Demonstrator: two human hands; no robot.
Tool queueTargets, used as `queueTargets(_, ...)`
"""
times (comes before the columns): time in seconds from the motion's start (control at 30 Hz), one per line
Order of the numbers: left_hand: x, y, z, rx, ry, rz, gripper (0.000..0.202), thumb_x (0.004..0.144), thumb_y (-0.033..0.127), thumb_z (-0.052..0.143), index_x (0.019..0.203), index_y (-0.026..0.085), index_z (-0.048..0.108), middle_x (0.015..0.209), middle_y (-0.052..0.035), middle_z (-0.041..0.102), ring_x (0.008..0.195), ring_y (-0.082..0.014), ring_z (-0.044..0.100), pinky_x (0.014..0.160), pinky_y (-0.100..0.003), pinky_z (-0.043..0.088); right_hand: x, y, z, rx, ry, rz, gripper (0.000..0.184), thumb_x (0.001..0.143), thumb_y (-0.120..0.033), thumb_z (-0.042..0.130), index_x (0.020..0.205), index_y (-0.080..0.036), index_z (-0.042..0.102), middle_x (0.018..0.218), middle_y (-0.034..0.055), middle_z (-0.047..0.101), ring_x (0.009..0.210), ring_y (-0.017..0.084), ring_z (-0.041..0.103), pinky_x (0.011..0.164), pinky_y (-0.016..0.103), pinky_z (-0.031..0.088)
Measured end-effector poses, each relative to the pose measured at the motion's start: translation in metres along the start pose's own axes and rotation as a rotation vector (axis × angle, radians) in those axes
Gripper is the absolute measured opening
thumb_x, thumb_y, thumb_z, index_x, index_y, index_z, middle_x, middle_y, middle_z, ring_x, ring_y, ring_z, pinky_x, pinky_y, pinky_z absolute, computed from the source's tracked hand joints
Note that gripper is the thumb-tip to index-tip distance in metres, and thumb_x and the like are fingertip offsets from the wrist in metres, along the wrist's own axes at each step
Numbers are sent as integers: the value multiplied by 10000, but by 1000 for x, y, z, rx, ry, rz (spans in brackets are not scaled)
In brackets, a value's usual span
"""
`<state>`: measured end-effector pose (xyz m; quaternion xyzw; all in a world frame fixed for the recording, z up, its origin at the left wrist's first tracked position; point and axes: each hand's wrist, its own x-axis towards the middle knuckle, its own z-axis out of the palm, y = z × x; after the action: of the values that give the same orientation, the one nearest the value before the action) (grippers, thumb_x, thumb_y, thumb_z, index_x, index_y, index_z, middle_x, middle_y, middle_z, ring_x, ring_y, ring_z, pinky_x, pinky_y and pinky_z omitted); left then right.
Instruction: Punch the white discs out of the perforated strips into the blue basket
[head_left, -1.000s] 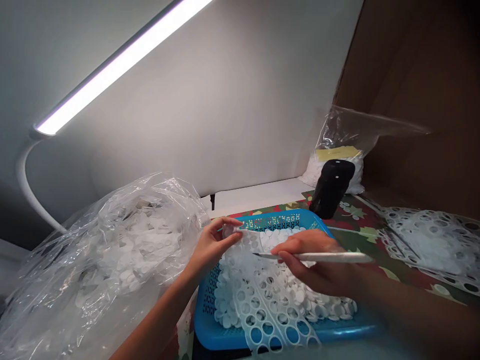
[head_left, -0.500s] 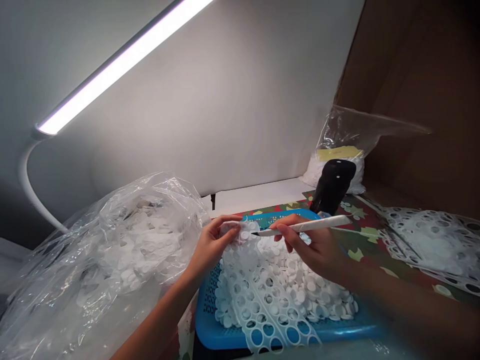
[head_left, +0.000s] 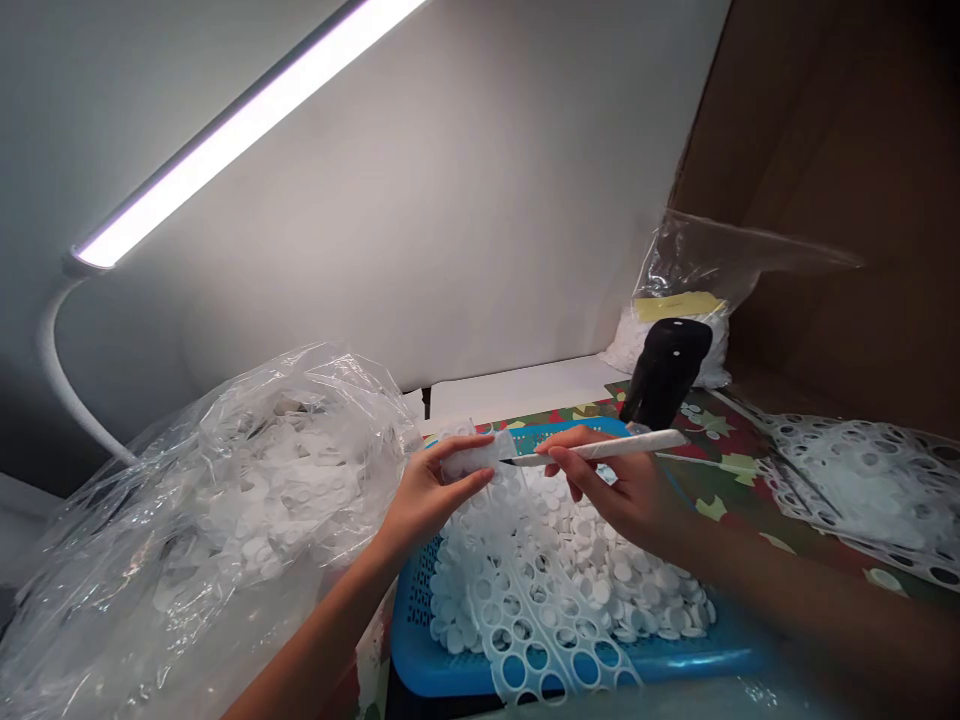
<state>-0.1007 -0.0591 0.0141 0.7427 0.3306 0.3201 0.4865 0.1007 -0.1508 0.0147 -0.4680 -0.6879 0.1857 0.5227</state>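
Note:
My left hand (head_left: pixel 439 485) pinches a translucent perforated sheet (head_left: pixel 525 640), its upper end bent over between thumb and fingers. The sheet, full of round holes, trails down across a blue plastic basket (head_left: pixel 431 675). Held like a pen in my right hand (head_left: pixel 600 475) is a craft knife (head_left: pixel 622 446) with a white-wrapped handle. Its dark tip points left and meets, or nearly meets, the sheet's edge by my left fingers. Under both hands, many small white discs (head_left: pixel 622 575) fill the basket.
A big clear plastic bag (head_left: pixel 262 500) of white pieces lies at left, under a lit lamp (head_left: pixel 247 130). At right are punched-out sheets (head_left: pixel 877 490) on a patterned cloth (head_left: pixel 720 485). Behind the basket stand a black object (head_left: pixel 667 370) and another clear bag (head_left: pixel 630 340) with white contents.
My left hand has turned the end of the sheet, and its fingers now spread wider around it. The knife has shifted slightly left and down with my right hand.

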Motion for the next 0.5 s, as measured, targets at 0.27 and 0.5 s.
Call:
queueTargets(0.27,-1,-4,0,24,-27,51,423,761,287,658,1173,271,565,1246,-53,547,1077,-231,549,859,-343,483,5,-4,-2,-104,-29,-34,157,905,-250,473,958,-224,618,819,-12,633,587,82,522,525,212,415)
queueTargets(0.5,-2,1,2,62,-53,69,415,768,245,644,1173,278,559,1234,-40,553,1082,-222,539,830,-311,487,3,-8,-3,-142,-69,-28,188,904,-275,480,998,-236,637,843,-10,636,611,79,541,582,210,436)
